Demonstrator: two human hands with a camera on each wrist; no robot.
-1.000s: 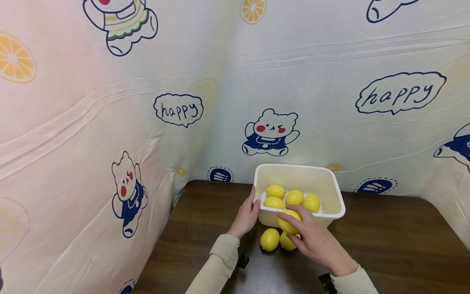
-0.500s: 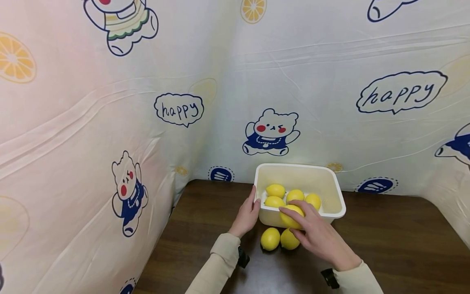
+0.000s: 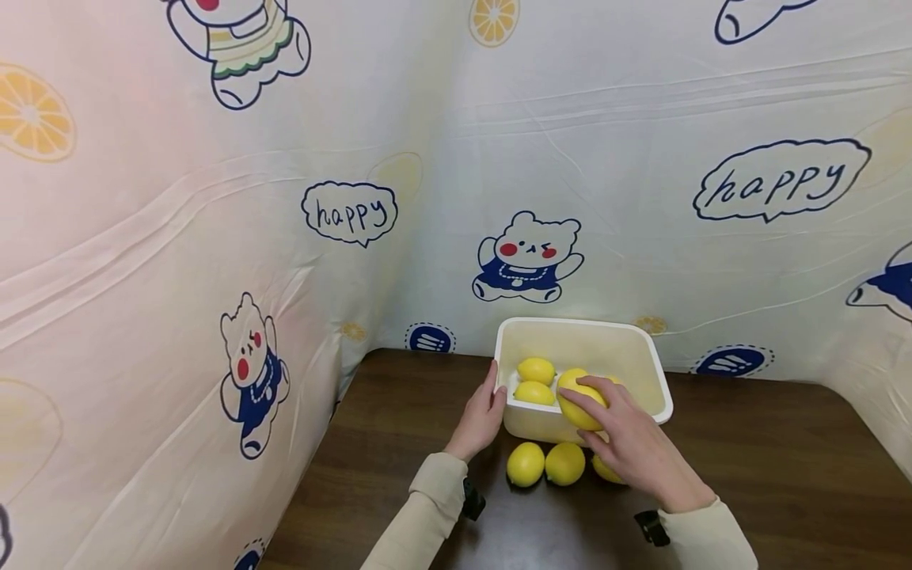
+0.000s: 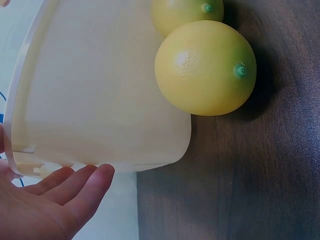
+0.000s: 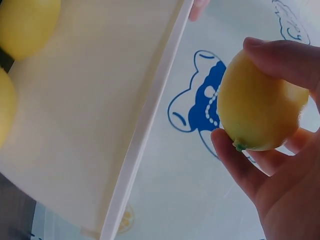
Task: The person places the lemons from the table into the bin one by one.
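My left hand [image 3: 479, 419] grips the left end of a cream plastic box [image 3: 534, 425] at its rim; in the left wrist view its fingers [image 4: 82, 192] lie against the box's end wall. A yellow lemon [image 3: 584, 409] is pinched between the thumb and fingers of my right hand [image 3: 641, 447], just above the box's front rim. In the right wrist view that held lemon [image 5: 262, 100] shows a green stem end. Several lemons lie inside the box, among them one at its left [image 3: 536, 370]; those behind my right hand are partly hidden.
Three lemons stand in a row on the table before the box: a left one [image 3: 526, 465], a middle one [image 3: 565, 464] and a right one [image 3: 607, 468] partly covered by my hand. Patterned cloth [image 3: 442, 261] hangs behind and left of the dark wooden table [image 3: 748, 467].
My right hand has moved right and slightly up along the box's front with the lemon in it, uncovering a third lemon on the table. My left hand stays on the box.
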